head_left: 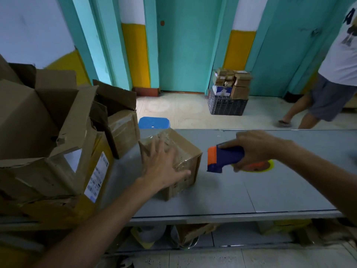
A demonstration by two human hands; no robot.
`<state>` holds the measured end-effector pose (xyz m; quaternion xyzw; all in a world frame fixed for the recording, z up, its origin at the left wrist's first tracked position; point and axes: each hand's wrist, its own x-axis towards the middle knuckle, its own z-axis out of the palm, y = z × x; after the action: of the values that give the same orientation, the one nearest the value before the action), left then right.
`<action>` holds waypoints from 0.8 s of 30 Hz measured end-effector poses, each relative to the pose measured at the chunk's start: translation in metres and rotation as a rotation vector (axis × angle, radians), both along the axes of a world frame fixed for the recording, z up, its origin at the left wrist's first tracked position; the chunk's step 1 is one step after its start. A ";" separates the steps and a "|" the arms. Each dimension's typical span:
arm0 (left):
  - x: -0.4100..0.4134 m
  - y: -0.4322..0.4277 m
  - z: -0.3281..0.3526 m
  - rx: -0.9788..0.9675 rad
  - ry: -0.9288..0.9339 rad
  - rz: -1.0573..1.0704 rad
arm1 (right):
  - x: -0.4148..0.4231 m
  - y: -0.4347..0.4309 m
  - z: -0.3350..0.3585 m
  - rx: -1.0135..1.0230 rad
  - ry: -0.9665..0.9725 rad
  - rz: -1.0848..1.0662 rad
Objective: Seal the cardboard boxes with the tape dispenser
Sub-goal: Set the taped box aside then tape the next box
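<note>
left hand: fingers spread, palm down | right hand: fingers curled, gripping

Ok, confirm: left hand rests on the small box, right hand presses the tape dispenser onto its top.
Not right: in the head view the right hand grips the tape dispenser beside the small box, clear of it, over the table. The left hand does rest on the box.

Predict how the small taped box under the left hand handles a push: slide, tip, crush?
Likely slides, not tips: the small box sits low on the smooth grey table. Glossy tape on top may feel slick under the left hand lying flat on it. Cardboard walls look stiff enough to hold shape.
</note>
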<state>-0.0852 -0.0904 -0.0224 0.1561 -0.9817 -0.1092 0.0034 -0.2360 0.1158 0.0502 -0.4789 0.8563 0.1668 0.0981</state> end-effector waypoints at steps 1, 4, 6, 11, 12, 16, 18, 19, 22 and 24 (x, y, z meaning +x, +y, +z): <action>-0.001 0.000 -0.004 0.021 0.015 -0.045 | -0.001 0.002 0.011 -0.021 0.037 0.007; -0.009 -0.021 -0.013 0.036 0.019 -0.204 | 0.005 0.003 0.035 -0.065 0.073 0.048; -0.011 -0.040 -0.011 -0.072 -0.004 -0.306 | 0.012 0.001 0.046 -0.097 0.066 0.094; -0.003 -0.044 0.002 0.623 0.526 -0.046 | 0.028 -0.017 0.068 -0.199 -0.002 0.201; 0.000 -0.040 0.010 0.860 0.529 0.041 | 0.031 -0.022 0.070 -0.227 -0.026 0.213; 0.015 -0.029 0.031 1.476 0.323 0.099 | 0.034 -0.044 0.067 -0.336 -0.110 0.262; 0.022 -0.029 0.035 1.500 0.350 0.101 | 0.033 -0.049 0.060 -0.379 -0.163 0.256; 0.025 -0.028 0.035 1.486 0.375 0.114 | 0.033 -0.051 0.056 -0.397 -0.191 0.246; 0.031 -0.029 0.032 1.511 0.419 0.165 | 0.037 -0.052 0.046 -0.452 -0.270 0.246; 0.034 -0.031 0.027 1.535 0.422 0.205 | 0.042 -0.052 0.041 -0.489 -0.315 0.256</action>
<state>-0.0507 -0.1214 0.0049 0.1804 -0.5919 -0.7803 0.0906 -0.1942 0.0634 0.0917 -0.6120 0.7781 -0.1094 0.0896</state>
